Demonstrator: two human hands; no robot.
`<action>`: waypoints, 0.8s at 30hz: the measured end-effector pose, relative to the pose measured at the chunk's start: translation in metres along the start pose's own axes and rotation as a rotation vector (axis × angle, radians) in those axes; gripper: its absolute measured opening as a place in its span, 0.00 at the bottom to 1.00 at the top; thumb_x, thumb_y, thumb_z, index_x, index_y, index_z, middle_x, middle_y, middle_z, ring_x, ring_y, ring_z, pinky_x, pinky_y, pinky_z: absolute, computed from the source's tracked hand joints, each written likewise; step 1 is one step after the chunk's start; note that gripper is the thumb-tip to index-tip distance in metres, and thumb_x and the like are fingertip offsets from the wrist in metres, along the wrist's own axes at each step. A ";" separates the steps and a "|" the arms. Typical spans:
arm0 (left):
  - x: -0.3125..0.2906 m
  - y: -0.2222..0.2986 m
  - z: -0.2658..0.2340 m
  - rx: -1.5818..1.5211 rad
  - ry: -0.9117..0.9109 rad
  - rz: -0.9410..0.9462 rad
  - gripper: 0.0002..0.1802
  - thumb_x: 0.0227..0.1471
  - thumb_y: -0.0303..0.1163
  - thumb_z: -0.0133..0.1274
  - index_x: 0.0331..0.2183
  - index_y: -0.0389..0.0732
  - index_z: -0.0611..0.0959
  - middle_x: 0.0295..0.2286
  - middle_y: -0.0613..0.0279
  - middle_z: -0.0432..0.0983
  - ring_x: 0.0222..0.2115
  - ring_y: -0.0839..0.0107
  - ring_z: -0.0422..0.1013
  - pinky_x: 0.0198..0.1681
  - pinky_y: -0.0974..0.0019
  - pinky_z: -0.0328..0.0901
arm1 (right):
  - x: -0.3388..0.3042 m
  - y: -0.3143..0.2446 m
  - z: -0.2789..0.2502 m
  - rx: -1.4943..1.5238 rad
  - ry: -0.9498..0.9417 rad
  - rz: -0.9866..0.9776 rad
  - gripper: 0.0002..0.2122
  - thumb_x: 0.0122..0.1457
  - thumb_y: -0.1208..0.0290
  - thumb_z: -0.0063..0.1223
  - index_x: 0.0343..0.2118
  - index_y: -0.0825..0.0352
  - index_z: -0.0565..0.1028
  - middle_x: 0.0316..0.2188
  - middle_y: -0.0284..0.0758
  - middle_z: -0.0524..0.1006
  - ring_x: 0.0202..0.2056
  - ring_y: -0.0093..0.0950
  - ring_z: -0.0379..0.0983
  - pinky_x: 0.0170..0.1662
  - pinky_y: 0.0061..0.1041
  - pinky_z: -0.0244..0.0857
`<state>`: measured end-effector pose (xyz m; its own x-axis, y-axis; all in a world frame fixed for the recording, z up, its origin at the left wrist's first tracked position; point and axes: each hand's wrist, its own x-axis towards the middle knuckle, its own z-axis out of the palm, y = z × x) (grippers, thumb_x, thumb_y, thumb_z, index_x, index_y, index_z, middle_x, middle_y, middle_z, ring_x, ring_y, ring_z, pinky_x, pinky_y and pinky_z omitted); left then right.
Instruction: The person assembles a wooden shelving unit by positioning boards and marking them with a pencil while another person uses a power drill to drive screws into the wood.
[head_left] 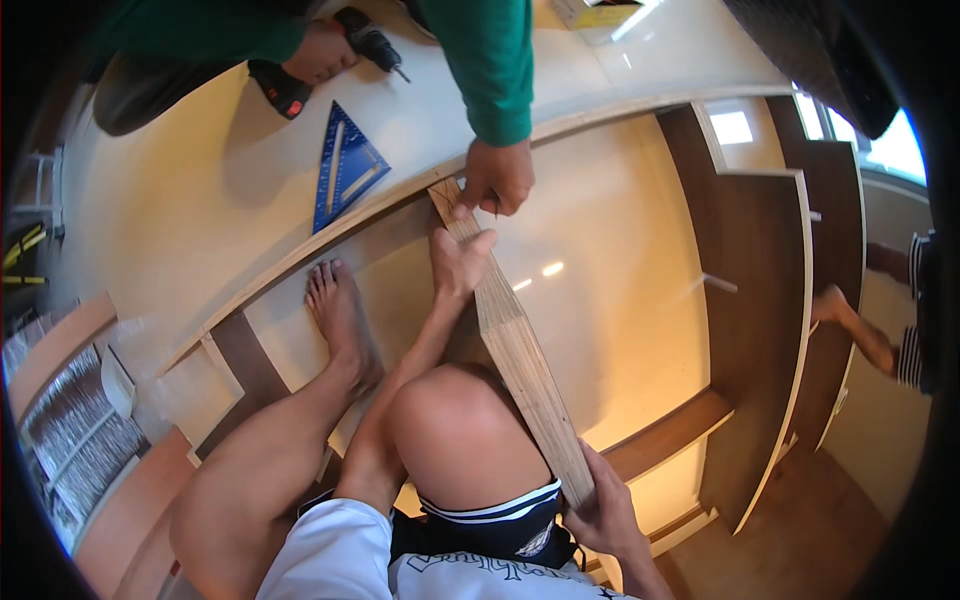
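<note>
A long wooden board [535, 385] with layered edges runs from a thin curved frame edge at the far side down to my right thigh. My left hand [462, 262] grips it near its far end, thumb on the right side. Lower down, my right hand [605, 505] wraps around the near end, its fingers partly hidden. Just beyond my left hand, a co-worker's hand [498, 180] from a green sleeve touches the board's far end, with something thin and dark at its fingers that I cannot make out.
The co-worker's other hand [322, 52] is on a cordless drill [370, 42]. A blue triangular square [348, 168] lies on the pale floor. Brown notched panels [755, 260] stand at the right, with another person's arm [855, 325] beyond. My bare foot [335, 305] rests inside the frame.
</note>
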<state>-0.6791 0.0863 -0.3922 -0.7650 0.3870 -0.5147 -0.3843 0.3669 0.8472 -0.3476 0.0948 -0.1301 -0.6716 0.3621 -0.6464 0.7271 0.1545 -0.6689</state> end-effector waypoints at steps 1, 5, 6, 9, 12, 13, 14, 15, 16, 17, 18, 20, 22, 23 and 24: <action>0.007 -0.010 -0.005 0.018 0.030 0.059 0.17 0.44 0.32 0.65 0.36 0.31 0.85 0.32 0.56 0.83 0.32 0.69 0.78 0.38 0.61 0.72 | 0.008 -0.005 -0.010 -0.005 -0.054 -0.072 0.46 0.48 0.70 0.71 0.72 0.69 0.62 0.65 0.54 0.71 0.62 0.53 0.73 0.66 0.43 0.67; 0.007 -0.009 0.004 0.010 -0.042 0.093 0.24 0.44 0.33 0.65 0.42 0.29 0.82 0.36 0.49 0.82 0.37 0.63 0.78 0.43 0.58 0.72 | 0.061 0.014 -0.054 0.440 -0.082 -0.128 0.32 0.58 0.55 0.64 0.57 0.77 0.77 0.53 0.50 0.82 0.57 0.43 0.79 0.64 0.39 0.67; 0.008 -0.012 -0.001 -0.007 0.060 0.211 0.28 0.44 0.33 0.65 0.46 0.28 0.80 0.38 0.48 0.81 0.40 0.62 0.78 0.45 0.58 0.72 | 0.093 -0.007 -0.053 0.376 0.028 -0.135 0.28 0.61 0.53 0.59 0.50 0.78 0.80 0.48 0.46 0.85 0.55 0.37 0.79 0.61 0.35 0.68; 0.003 -0.019 -0.003 0.010 0.096 0.210 0.39 0.45 0.31 0.65 0.57 0.28 0.70 0.46 0.45 0.75 0.47 0.57 0.74 0.50 0.57 0.71 | 0.202 -0.004 -0.049 0.232 0.095 -0.086 0.12 0.69 0.70 0.53 0.47 0.73 0.80 0.45 0.38 0.84 0.48 0.27 0.79 0.53 0.27 0.70; 0.011 -0.032 0.006 -0.169 0.012 0.222 0.47 0.45 0.28 0.66 0.63 0.29 0.62 0.52 0.44 0.69 0.52 0.54 0.71 0.56 0.53 0.69 | 0.319 0.023 -0.036 0.074 0.220 -0.251 0.08 0.73 0.76 0.49 0.47 0.72 0.78 0.43 0.35 0.82 0.45 0.25 0.77 0.50 0.26 0.69; 0.012 -0.039 0.006 -0.167 0.021 0.249 0.48 0.46 0.27 0.67 0.63 0.29 0.60 0.53 0.44 0.68 0.53 0.54 0.71 0.58 0.52 0.68 | 0.349 0.024 -0.030 0.045 0.243 -0.253 0.08 0.71 0.76 0.51 0.47 0.71 0.79 0.40 0.36 0.82 0.43 0.25 0.78 0.48 0.27 0.71; 0.013 -0.044 0.006 -0.163 0.032 0.280 0.50 0.46 0.26 0.68 0.64 0.29 0.58 0.54 0.44 0.67 0.53 0.54 0.70 0.59 0.51 0.68 | 0.372 0.026 -0.022 0.019 0.266 -0.253 0.07 0.69 0.77 0.53 0.47 0.70 0.80 0.37 0.36 0.82 0.40 0.26 0.78 0.47 0.28 0.72; 0.013 -0.041 0.009 -0.075 0.061 0.306 0.51 0.46 0.26 0.69 0.64 0.29 0.57 0.55 0.44 0.66 0.54 0.54 0.70 0.60 0.51 0.67 | 0.388 0.033 -0.016 0.014 0.260 -0.324 0.08 0.69 0.77 0.54 0.47 0.69 0.80 0.37 0.36 0.82 0.41 0.27 0.78 0.47 0.29 0.72; 0.014 -0.037 0.009 -0.067 0.058 0.317 0.52 0.46 0.26 0.70 0.65 0.29 0.57 0.55 0.44 0.66 0.54 0.54 0.70 0.61 0.51 0.66 | 0.403 0.038 -0.008 0.014 0.258 -0.396 0.08 0.68 0.76 0.54 0.48 0.69 0.80 0.36 0.36 0.82 0.41 0.27 0.79 0.48 0.30 0.72; 0.013 -0.032 0.011 -0.064 0.056 0.323 0.53 0.46 0.26 0.70 0.65 0.29 0.56 0.55 0.44 0.65 0.55 0.55 0.70 0.62 0.50 0.66 | 0.417 0.044 -0.005 0.013 0.259 -0.467 0.09 0.68 0.76 0.55 0.48 0.69 0.80 0.36 0.35 0.82 0.41 0.28 0.79 0.48 0.30 0.72; 0.012 -0.028 0.008 -0.133 0.030 0.309 0.54 0.47 0.26 0.70 0.66 0.29 0.55 0.55 0.44 0.66 0.55 0.55 0.70 0.62 0.50 0.65 | 0.431 0.042 0.000 0.045 0.101 -0.468 0.10 0.64 0.75 0.58 0.48 0.68 0.80 0.39 0.36 0.81 0.43 0.29 0.79 0.49 0.32 0.72; 0.010 -0.022 0.006 -0.213 0.007 0.273 0.51 0.47 0.24 0.68 0.64 0.30 0.55 0.53 0.45 0.68 0.54 0.56 0.71 0.61 0.52 0.67 | 0.446 0.045 0.010 0.076 -0.060 -0.447 0.11 0.64 0.75 0.58 0.48 0.68 0.80 0.39 0.37 0.81 0.43 0.29 0.79 0.49 0.32 0.72; 0.007 -0.017 -0.003 -0.258 -0.002 0.206 0.47 0.48 0.22 0.65 0.63 0.32 0.55 0.52 0.46 0.70 0.54 0.58 0.72 0.59 0.53 0.68 | 0.452 0.048 0.030 0.096 -0.024 -0.409 0.11 0.64 0.75 0.58 0.48 0.68 0.80 0.39 0.37 0.81 0.43 0.29 0.78 0.49 0.32 0.72; 0.004 -0.021 0.006 -0.301 -0.032 0.147 0.48 0.47 0.22 0.65 0.63 0.32 0.56 0.52 0.45 0.70 0.54 0.56 0.72 0.59 0.52 0.68 | 0.448 0.061 0.031 0.095 0.022 -0.375 0.11 0.64 0.75 0.58 0.48 0.68 0.79 0.39 0.37 0.81 0.43 0.29 0.78 0.49 0.32 0.72; 0.003 -0.016 0.008 -0.331 -0.055 0.099 0.48 0.46 0.22 0.64 0.64 0.32 0.56 0.52 0.45 0.69 0.54 0.55 0.71 0.59 0.51 0.67 | 0.445 0.063 0.031 0.098 0.060 -0.352 0.11 0.64 0.75 0.58 0.49 0.68 0.79 0.39 0.37 0.81 0.44 0.29 0.78 0.49 0.33 0.71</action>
<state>-0.6707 0.0885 -0.4085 -0.7815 0.4556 -0.4262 -0.4632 0.0339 0.8856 -0.6047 0.2370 -0.4715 -0.8664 0.3564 -0.3499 0.4342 0.1914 -0.8803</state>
